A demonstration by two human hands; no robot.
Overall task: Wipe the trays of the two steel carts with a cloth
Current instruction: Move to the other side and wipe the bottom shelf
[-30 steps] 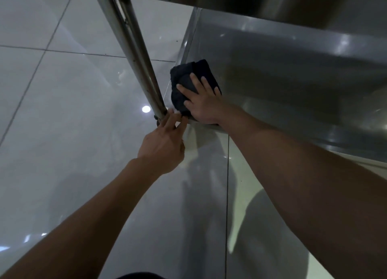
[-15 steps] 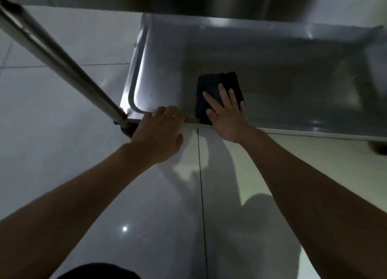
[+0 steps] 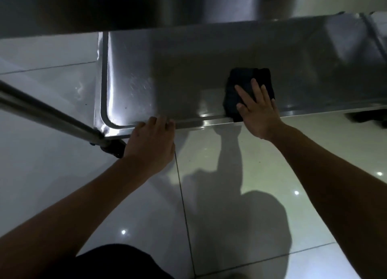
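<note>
Steel tray (image 3: 188, 69), the cart's lowest one, is what I'm wiping now. My right hand (image 3: 258, 113) lies flat, fingers (image 3: 244, 94) spread, pressing the dark folded cloth (image 3: 243, 80) onto the tray floor just inside the near rim, right of the middle. My left hand (image 3: 151, 140) holds the near rim close to the left corner, fingers curled over the edge, steadying the cart beside its leg (image 3: 48, 115). An upper tray (image 3: 125, 10) overhangs at the top.

Step, as I judge it: a sideways pass along the near strip of the bottom tray. Next move should call for keeping the palm flat and pushing on toward the right end, then working the strips farther back under the overhang, where reach looks awkward.

Versus half a second ago: cloth and right hand have slid rightward, away from the left corner. Left hand has stayed on the rim. More of the tray's left end now shows bare.
</note>
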